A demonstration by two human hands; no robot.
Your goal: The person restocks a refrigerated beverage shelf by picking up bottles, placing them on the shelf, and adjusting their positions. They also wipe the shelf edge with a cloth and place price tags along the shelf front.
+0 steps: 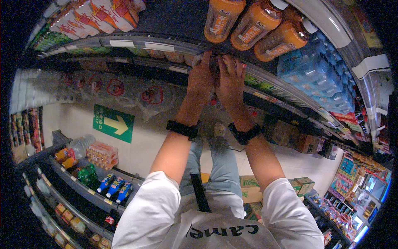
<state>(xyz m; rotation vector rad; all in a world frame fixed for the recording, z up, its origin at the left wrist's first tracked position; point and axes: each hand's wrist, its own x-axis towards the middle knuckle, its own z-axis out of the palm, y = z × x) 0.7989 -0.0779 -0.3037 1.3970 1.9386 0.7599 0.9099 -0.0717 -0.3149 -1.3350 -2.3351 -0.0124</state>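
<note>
Both arms reach forward to a dark store shelf with a clear front edge (174,46). My left hand (202,73) is at that edge, its fingers bent over something on the level below; what lies under them is hidden. Close beside it, my right hand (230,73) has bent fingers at the same spot, next to green price strips (264,85). Whether either hand grips an item cannot be told. Bottles of orange drink (248,25) stand on the upper shelf just beyond my hands. More orange containers (174,56) show on the level below, left of my left hand.
Wrapped packs of blue-tinted bottles (317,71) fill the right of the shelf, white-and-orange cartons (96,17) the left. Bagged large bottles with red handles (152,95) stand on the floor under the shelf. Cardboard boxes (283,133) sit low at right. Another drinks shelf (84,183) stands at lower left.
</note>
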